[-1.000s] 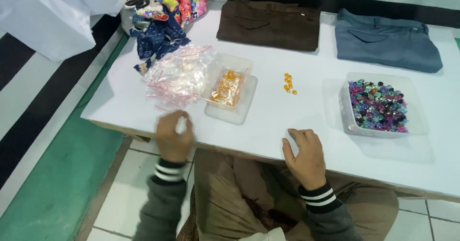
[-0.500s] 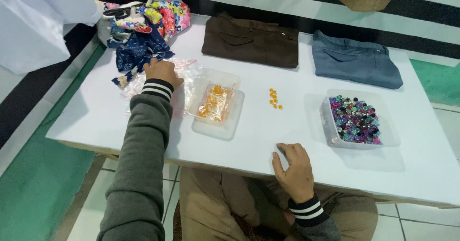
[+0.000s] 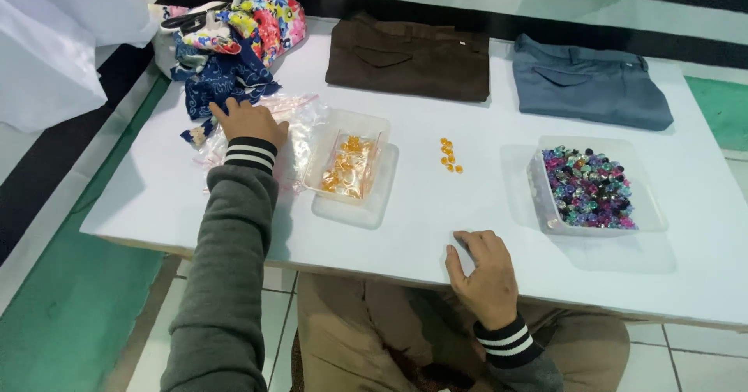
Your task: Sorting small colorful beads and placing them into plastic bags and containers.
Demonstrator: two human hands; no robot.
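White bench (image 3: 483, 205) above tiled floor: left hand reached far to the cloth heap.

Patterned fabric scraps (image 3: 226, 65) lay piled at the bench's ten o'clock corner, their blue piece trailing toward the clear plastic bags (image 3: 300, 131). The left hand (image 3: 248, 121) sat at the heap's six o'clock edge, fingers spread loosely, touching cloth and bag, grip closed on nothing. The right hand (image 3: 485, 271) rested flat and empty, well apart at five o'clock. Between them stood a tray of orange beads (image 3: 347, 166).
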